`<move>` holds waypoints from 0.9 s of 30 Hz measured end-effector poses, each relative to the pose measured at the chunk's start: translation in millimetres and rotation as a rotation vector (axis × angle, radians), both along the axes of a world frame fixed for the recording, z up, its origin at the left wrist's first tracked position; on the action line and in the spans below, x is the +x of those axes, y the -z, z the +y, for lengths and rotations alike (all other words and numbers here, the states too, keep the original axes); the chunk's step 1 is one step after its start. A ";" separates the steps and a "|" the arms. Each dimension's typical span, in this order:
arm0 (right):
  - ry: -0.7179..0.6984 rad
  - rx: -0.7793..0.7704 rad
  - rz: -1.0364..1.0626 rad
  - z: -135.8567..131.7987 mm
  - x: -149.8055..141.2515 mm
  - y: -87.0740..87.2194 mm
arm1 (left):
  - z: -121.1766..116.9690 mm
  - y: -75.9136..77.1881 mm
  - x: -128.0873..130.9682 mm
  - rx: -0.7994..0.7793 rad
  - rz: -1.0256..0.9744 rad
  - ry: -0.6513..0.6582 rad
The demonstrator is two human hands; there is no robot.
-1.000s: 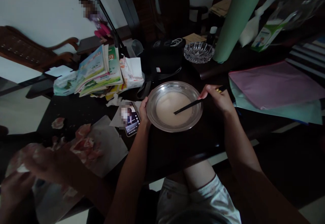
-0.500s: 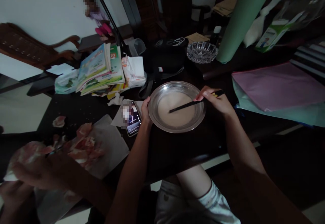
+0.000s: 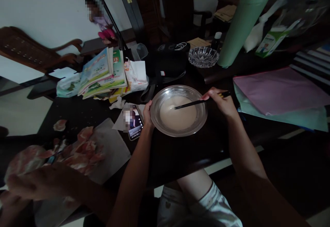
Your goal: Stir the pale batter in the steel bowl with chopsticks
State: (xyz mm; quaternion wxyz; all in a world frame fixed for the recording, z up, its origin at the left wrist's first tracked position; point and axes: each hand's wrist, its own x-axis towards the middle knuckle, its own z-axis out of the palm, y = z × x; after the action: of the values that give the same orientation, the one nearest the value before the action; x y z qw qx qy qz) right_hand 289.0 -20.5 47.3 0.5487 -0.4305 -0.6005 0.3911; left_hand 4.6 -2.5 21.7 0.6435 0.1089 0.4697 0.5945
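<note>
A shallow metal bowl stands on the dark table in front of me, with a pale, creamy liquid in it. My left hand grips the bowl's left rim, thumb on top and the other fingers mostly hidden. In my right hand is a pair of black chopsticks, held over the right rim. Their tips dip into the liquid near the bowl's middle. Just left of my left hand lies a lit phone on white paper.
At lower left, another person's hands hold a peeled pomelo beside peel pieces on a sheet. Books, a tissue pack, a glass ashtray, a green flask and pink folder surround the bowl.
The chopstick tips have shifted slightly up and right within the liquid, my right hand moving a little too. My left hand stays on the rim. The view has shifted slightly.
</note>
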 end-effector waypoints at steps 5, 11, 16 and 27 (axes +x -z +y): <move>-0.053 -0.035 0.002 -1.9 3.0 -1.8 | -1.8 -2.3 0.7 -0.011 0.010 0.017; -0.027 -0.015 -0.040 -0.5 -2.7 -0.5 | -0.7 1.0 0.3 0.003 0.025 0.016; -0.002 -0.018 0.032 -0.8 2.2 0.2 | -1.4 -1.4 1.1 -0.002 0.011 0.019; -0.067 -0.017 0.034 -0.9 2.1 1.5 | -1.9 -2.2 0.9 -0.008 0.005 0.015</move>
State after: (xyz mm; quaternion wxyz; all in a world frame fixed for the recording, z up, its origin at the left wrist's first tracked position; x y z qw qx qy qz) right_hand 291.1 -21.4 45.8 0.5419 -0.4081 -0.6016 0.4217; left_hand 5.5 -4.5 23.8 0.6472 0.1114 0.4728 0.5875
